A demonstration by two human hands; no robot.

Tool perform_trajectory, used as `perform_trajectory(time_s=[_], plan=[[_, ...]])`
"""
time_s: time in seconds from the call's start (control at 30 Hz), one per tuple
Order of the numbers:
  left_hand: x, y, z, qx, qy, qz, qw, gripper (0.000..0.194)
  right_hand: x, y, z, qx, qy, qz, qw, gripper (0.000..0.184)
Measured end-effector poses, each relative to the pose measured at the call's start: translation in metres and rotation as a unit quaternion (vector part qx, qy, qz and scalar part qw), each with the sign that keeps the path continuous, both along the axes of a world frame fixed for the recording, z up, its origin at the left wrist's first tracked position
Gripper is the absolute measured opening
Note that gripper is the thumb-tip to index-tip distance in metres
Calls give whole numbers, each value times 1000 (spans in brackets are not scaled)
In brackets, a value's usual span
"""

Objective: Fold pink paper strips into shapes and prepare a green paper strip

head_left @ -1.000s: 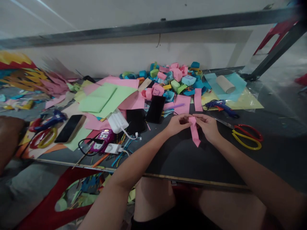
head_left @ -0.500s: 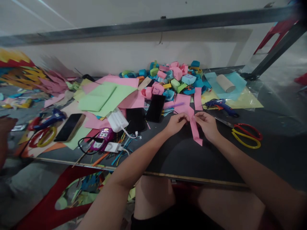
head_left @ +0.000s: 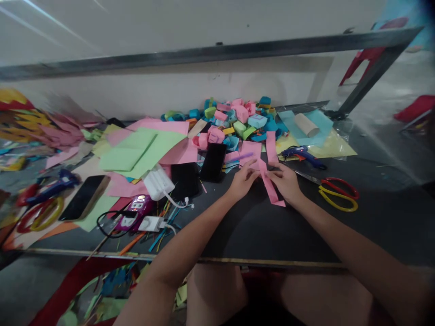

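Observation:
A pink paper strip (head_left: 269, 186) slants down between my two hands, its lower end bent to one side. My left hand (head_left: 245, 178) pinches its left edge near the top. From the other side, my right hand (head_left: 283, 179) has thumb and fingers closed on the same strip. Just behind the hands lie a pink paper sheet (head_left: 250, 148) and a second pink strip (head_left: 271, 146). Scissors (head_left: 338, 192) with red and yellow handles rest to the right of my right hand, blades toward it.
A pile of folded paper pieces (head_left: 234, 118) stands by the wall. A blue glue gun (head_left: 303, 155) and cardboard tube (head_left: 306, 125) lie at right. Leftward are a black phone (head_left: 213, 162), green paper (head_left: 131, 151), a white power bank (head_left: 158, 182) and a purple power strip (head_left: 136, 212).
The view has turned slightly, so the table appears lower and further left. Both hands keep hold of the pink strip; the left hand's fingers look a little more extended.

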State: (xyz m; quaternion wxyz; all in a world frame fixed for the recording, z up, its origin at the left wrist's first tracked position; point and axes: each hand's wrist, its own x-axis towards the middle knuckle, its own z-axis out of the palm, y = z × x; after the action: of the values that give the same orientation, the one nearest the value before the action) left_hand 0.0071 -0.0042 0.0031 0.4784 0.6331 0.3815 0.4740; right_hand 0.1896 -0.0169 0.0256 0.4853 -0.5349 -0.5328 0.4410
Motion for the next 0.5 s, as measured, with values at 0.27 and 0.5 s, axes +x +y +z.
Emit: perform_trajectory(time_s=[0.27,0.5], plan=[[0,1,2,43,17,5,999,21,-2,-1,-3,27,-15,4,1000,44],[-1,-3,6,-2,-4,36,999,23,-3,1,-7,28,20,22,999,40]])
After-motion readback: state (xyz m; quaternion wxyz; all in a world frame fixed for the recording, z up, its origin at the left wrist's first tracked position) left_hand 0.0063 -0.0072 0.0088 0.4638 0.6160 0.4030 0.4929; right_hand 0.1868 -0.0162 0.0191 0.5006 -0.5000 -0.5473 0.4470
